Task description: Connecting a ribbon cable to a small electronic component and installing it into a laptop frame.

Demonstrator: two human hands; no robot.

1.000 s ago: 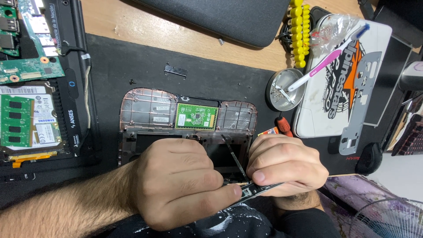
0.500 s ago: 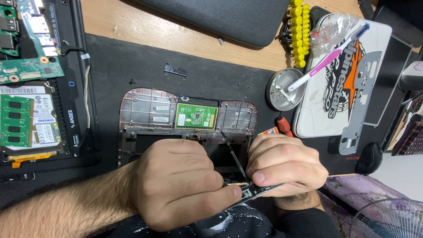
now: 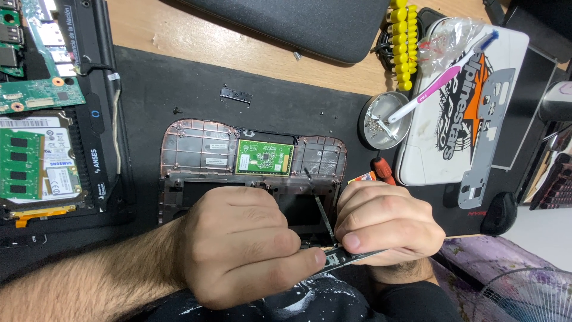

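A laptop palmrest cover (image 3: 196, 149) lies inside-up on the black mat (image 3: 179, 77), with a green touchpad board (image 3: 264, 157) at its middle. My left hand (image 3: 238, 244) and my right hand (image 3: 387, 223) meet over its near edge. Both pinch a narrow dark flat strip (image 3: 351, 257) between thumb and fingers. A thin dark ribbon (image 3: 322, 209) runs from between my hands up to the cover's inner frame. My hands hide the near part of the cover.
An opened laptop base with a green memory module (image 3: 18, 164) and a drive (image 3: 56, 161) sits at left. A metal dish (image 3: 381, 125) holds screws and a pink toothbrush (image 3: 441, 83). Yellow bits (image 3: 404, 42), a white stickered case (image 3: 453, 131), a red-handled screwdriver (image 3: 381, 170) and a small black bracket (image 3: 235, 95) lie around.
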